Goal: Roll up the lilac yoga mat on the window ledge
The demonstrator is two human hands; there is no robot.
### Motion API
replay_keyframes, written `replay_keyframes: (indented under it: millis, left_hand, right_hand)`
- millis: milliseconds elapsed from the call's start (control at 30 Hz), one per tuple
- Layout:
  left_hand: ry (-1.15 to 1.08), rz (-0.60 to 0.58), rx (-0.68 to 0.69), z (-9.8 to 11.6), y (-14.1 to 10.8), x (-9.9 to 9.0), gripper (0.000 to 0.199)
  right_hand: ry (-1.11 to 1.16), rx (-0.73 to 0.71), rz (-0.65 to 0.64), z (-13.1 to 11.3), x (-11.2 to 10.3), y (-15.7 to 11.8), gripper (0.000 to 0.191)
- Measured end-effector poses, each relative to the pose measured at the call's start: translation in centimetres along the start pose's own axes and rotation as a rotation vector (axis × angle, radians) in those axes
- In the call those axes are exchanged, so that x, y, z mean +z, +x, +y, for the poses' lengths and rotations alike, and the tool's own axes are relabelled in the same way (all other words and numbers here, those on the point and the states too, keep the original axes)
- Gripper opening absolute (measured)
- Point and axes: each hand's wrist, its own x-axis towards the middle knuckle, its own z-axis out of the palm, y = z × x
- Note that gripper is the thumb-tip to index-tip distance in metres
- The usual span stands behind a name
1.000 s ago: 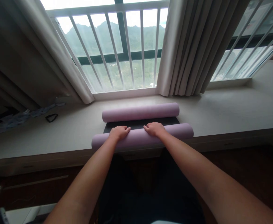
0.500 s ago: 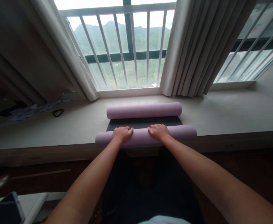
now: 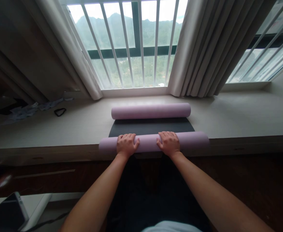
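A yoga mat [image 3: 148, 142], pink outside and dark grey inside, lies on the windowsill ledge, rolled up from both ends. Between its near roll and its far roll [image 3: 151, 111] a flat grey strip shows. My left hand [image 3: 127, 143] is on top of the near roll, left of its middle, with the fingers curved over it and the thumb pointing inward. To the right, my right hand [image 3: 169, 142] grips the same roll in like manner. The near roll sits at the ledge's front edge, and the undersides of both rolls are hidden.
The pale ledge [image 3: 233, 119] runs below a barred window [image 3: 141, 61] with grey curtains [image 3: 199, 58]. A black loop [image 3: 60, 112] and crumpled pale scraps [image 3: 25, 111] lie at left. A tablet-like device [image 3: 9, 211] rests on a white surface at lower left.
The near roll has shifted toward me under both hands, and more of the grey strip shows between the rolls. My fingers now lie further over the roll. The view has tilted down slightly.
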Motion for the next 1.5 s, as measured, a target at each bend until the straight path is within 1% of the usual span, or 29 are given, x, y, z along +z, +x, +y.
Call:
replay_keyframes:
  millis: [133,300,400,567,733,800,867,967,1033,1167,1267,1400,1500]
  left_hand:
    - [-0.025,0.01,0.004,0.1,-0.8,0.2,0.035]
    - [-0.047,-0.046,-0.02,0.2,-2.4,0.4,0.045]
    - [-0.055,-0.068,-0.044,0.2,-3.5,0.8,0.051]
    - [-0.071,-0.054,-0.084,0.2,-4.7,1.9,0.054]
    - [-0.087,-0.029,-0.1,0.4,-5.2,2.1,0.052]
    - [-0.09,-0.013,-0.097,0.5,-5.2,1.9,0.051]
    - [-0.095,0.005,-0.092,0.5,-5.0,1.7,0.05]
    - [-0.103,0.026,-0.082,0.5,-4.3,1.2,0.047]
    - [-0.111,0.019,-0.083,0.5,-3.5,0.6,0.045]
    - [-0.124,-0.057,-0.131,0.4,-1.1,-0.8,0.041]
    - [-0.117,-0.095,-0.158,0.2,1.1,-1.5,0.036]
    - [-0.056,-0.122,-0.184,-0.4,4.2,-1.5,0.034]
    - [-0.022,-0.155,-0.206,-0.8,6.7,-1.2,0.034]
  right_hand:
    - [0.036,0.014,0.016,-0.1,0.1,-0.9,0.04]
    - [0.057,0.053,-0.029,-0.5,0.1,-2.5,0.047]
    - [0.062,0.079,-0.033,-0.7,0.5,-3.5,0.049]
    - [0.063,0.121,0.044,-0.8,1.2,-4.8,0.046]
    - [0.056,0.113,0.132,-0.7,1.5,-5.4,0.043]
    - [0.056,0.111,0.138,-0.7,1.5,-5.4,0.042]
    - [0.06,0.125,0.104,-0.7,1.2,-5.2,0.043]
    - [0.077,0.158,0.033,-0.8,0.3,-4.4,0.044]
    - [0.099,0.172,-0.003,-0.8,-0.6,-3.3,0.044]
    - [0.144,0.2,-0.109,-0.6,-2.0,-0.5,0.042]
    - [0.128,0.222,-0.198,-0.5,-2.5,2.0,0.04]
    - [0.052,0.297,-0.36,-0.4,-2.5,5.5,0.041]
    - [0.048,0.365,-0.458,-0.1,-2.3,8.2,0.044]
